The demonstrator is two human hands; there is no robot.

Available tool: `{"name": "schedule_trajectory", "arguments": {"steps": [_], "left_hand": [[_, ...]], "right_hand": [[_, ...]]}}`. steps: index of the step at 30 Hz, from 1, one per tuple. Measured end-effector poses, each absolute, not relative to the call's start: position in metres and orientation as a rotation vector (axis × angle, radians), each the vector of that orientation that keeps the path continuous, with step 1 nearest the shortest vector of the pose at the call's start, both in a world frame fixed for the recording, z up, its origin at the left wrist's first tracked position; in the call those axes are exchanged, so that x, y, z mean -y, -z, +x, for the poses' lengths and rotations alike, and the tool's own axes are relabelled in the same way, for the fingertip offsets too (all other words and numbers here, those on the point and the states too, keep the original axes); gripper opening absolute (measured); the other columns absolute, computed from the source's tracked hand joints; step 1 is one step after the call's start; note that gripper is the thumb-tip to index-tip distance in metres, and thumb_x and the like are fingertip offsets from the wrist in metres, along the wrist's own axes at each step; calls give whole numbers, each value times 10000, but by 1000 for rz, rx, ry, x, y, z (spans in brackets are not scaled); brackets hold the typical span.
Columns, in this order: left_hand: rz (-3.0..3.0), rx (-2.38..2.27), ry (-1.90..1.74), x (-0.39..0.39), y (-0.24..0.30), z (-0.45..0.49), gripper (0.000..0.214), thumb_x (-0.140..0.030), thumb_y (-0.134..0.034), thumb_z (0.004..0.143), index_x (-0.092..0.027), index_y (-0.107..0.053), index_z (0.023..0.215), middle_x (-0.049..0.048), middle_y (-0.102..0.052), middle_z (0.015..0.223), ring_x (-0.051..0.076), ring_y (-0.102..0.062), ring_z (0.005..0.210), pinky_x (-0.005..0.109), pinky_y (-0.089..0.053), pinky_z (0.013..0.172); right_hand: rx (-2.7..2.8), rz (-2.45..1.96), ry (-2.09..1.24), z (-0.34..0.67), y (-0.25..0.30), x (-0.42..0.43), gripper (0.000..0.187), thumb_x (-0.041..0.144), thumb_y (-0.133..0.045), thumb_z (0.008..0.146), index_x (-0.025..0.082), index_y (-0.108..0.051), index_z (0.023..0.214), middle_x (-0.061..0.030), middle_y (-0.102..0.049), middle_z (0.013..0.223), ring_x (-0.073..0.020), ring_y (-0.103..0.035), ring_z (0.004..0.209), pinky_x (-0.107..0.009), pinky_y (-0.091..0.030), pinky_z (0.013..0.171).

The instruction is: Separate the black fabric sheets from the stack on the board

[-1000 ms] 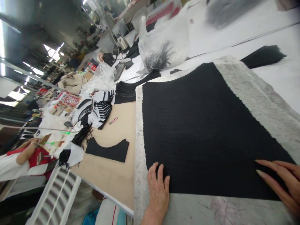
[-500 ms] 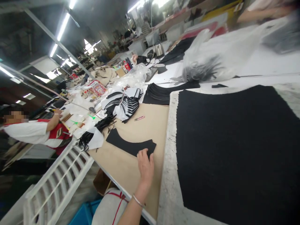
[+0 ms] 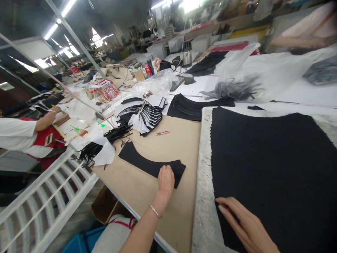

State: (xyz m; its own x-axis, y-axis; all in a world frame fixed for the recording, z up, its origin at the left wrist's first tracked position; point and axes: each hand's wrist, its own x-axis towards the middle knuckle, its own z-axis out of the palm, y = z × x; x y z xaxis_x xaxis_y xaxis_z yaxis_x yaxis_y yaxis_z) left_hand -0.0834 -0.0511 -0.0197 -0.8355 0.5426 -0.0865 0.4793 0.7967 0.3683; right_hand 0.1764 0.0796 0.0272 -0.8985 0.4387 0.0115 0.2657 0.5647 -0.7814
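Observation:
My left hand (image 3: 166, 181) rests on the curved black fabric piece (image 3: 143, 160), its fingers bent and drawn together near the piece's right end. The piece lies on the beige board. At the lower right, my right hand (image 3: 246, 223) pinches the left edge of a large black fabric panel (image 3: 271, 161), with thumb and forefinger close together at the rim. This panel lies flat on a pale, worn board (image 3: 204, 182). Small red-handled thread snips (image 3: 163, 133) lie on the beige board beyond my left hand.
Beyond the snips is a fanned bundle of black and white pieces (image 3: 144, 116). A stack of black pieces (image 3: 189, 107) sits behind the boards, and black strips (image 3: 100, 147) at the left. A white slatted rack (image 3: 52, 203) stands at lower left, near a co-worker's arm (image 3: 46, 119).
My right hand has come into view at the large panel's left edge. My left hand's fingers have curled in on the curved piece. The view has shifted slightly.

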Motion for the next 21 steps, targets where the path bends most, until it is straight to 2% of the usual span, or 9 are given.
{"name": "schedule_trajectory", "arguments": {"steps": [5,8,12,17,21], "left_hand": [[699,-2686,-699,60,16,-99,215,-130,-345,931,-185,-528,834,75,-631,874,184,-597,847,293,-427,775],[628,-2628,-790,65,16,-105,175,-129,-368,921,-195,-511,846,52,-633,834,172,-603,803,277,-417,735],[587,-2573,-874,68,16,-113,147,-125,-420,896,-211,-501,807,25,-630,783,171,-606,778,276,-405,725],[471,-2624,-1013,76,11,-148,154,-140,-444,874,-221,-483,750,21,-606,755,184,-587,768,291,-405,727],[320,-2739,-1168,108,-8,-208,152,-146,-475,833,-220,-459,701,5,-556,722,176,-548,755,292,-416,737]], "right_hand": [[2716,-395,-1214,90,-24,-59,338,262,-325,1022,205,-569,1249,-83,-621,1200,-180,-596,1096,-328,-510,948],[2909,-250,-922,49,-6,-51,407,146,-320,976,153,-563,1303,-114,-563,1339,-221,-531,1219,-393,-459,1043],[3043,-219,-609,18,16,-44,482,51,-322,929,94,-532,1360,-133,-539,1386,-273,-481,1266,-481,-391,1088],[3074,-359,-395,19,28,-38,441,170,-392,978,195,-508,1402,-70,-504,1443,-307,-461,1269,-597,-343,1057],[3074,-426,-346,22,35,-33,438,276,-421,988,242,-496,1417,-32,-477,1466,-322,-417,1319,-628,-274,1083]]}}
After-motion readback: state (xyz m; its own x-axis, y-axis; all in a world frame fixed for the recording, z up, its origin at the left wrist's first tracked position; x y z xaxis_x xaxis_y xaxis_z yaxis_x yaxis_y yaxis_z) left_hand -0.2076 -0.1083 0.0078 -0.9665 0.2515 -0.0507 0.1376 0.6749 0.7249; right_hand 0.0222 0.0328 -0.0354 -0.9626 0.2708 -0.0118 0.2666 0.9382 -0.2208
